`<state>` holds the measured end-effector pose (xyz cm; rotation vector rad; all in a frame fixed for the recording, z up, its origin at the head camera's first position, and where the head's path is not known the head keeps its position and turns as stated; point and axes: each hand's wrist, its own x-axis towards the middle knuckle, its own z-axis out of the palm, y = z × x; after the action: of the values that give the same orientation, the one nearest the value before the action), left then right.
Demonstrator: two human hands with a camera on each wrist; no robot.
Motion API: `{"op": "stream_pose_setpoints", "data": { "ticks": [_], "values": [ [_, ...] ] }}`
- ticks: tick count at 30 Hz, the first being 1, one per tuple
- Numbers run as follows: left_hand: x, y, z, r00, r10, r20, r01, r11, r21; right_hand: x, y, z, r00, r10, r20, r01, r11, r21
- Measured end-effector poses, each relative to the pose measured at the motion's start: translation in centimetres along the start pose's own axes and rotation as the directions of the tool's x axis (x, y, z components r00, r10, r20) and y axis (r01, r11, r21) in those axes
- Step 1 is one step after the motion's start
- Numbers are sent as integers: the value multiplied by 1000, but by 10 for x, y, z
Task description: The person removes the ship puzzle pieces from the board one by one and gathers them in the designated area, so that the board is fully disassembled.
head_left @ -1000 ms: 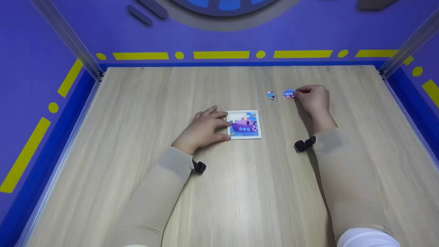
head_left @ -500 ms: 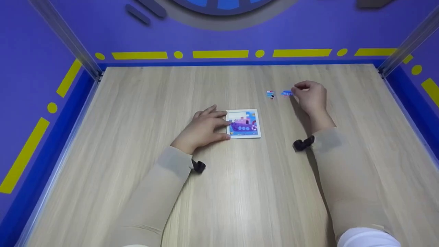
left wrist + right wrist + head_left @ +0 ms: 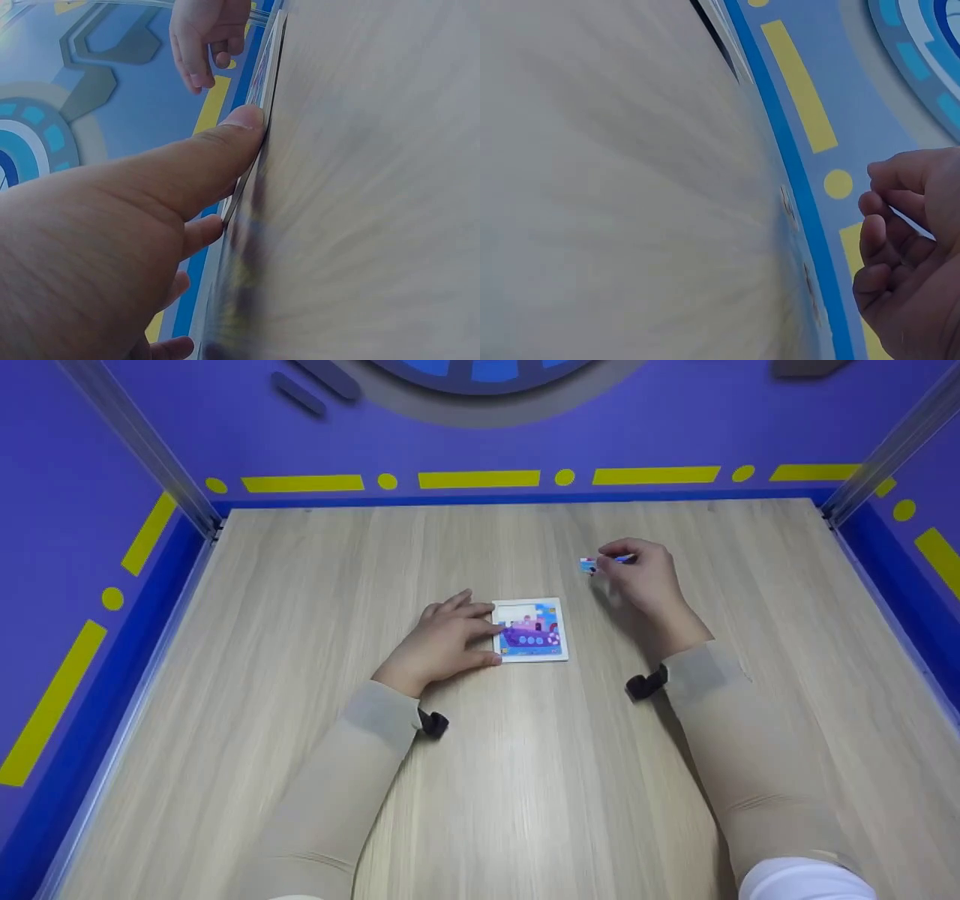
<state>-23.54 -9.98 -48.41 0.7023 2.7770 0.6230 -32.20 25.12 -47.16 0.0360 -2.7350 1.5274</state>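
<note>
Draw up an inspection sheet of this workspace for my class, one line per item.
Surface: light wood-grain table.
Job's things: white-framed boat puzzle, unfilled at upper left; two loose pieces on the table, beyond it to the right.
Clutter: nothing seen.
Hands: left hand touches the puzzle's left edge; right hand is near the loose pieces, no piece seen in its grasp.
Cables: nothing seen.
Surroundings: blue-purple walls with yellow markings.

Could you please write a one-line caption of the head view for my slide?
Left hand touches an unfinished boat puzzle; right hand hovers near two loose pieces.
</note>
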Motion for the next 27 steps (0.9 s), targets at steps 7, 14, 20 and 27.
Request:
{"op": "stream_pose_setpoints", "data": {
  "ticks": [7,14,20,27],
  "values": [
    [0,0,1,1000,-8,2,8,1000,-2,-7,-6,12,958,-100,269,118,992,-52],
    [1,-1,1,1000,-4,-1,4,1000,1,-16,-18,28,897,-139,420,214,967,-136],
    [1,-1,1,1000,4,-2,-4,1000,-2,-23,-25,38,859,-169,483,280,946,-166],
    [0,-1,0,1000,6,-1,-6,1000,8,-26,-26,44,825,-201,528,347,917,-194]
  ]
}}
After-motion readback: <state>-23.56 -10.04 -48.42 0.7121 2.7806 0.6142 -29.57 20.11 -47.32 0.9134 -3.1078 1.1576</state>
